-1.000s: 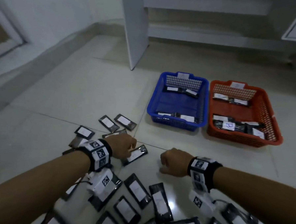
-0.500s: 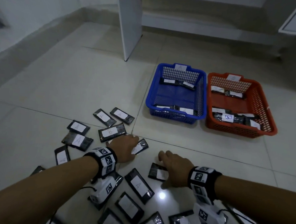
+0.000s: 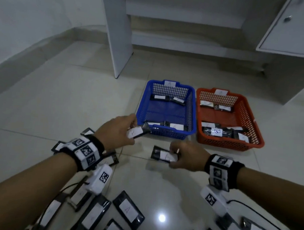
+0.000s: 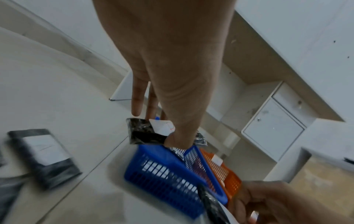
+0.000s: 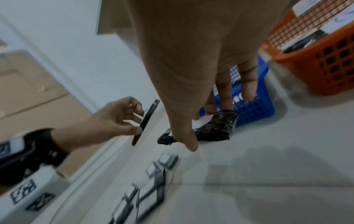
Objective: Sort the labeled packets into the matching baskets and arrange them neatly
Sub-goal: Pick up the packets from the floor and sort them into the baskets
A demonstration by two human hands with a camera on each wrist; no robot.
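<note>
Fingers [image 3: 132,121] and thumb pinch left packet [image 3: 138,131] above floor

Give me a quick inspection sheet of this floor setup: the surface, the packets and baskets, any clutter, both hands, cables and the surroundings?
Surface: glossy tiled floor, a lamp glare near the person.
Job's things: blue basket and orange basket side by side, each with a few packets inside; loose packets scattered near the person.
Clutter: nothing seen.
Grippers: left hand pinches a packet by the blue basket's near rim; right hand grips another packet above the floor.
Cables: a black cable trails from the right wrist unit; another by the left forearm.
Surroundings: white desk panel, cabinet door, wall skirting.
</note>
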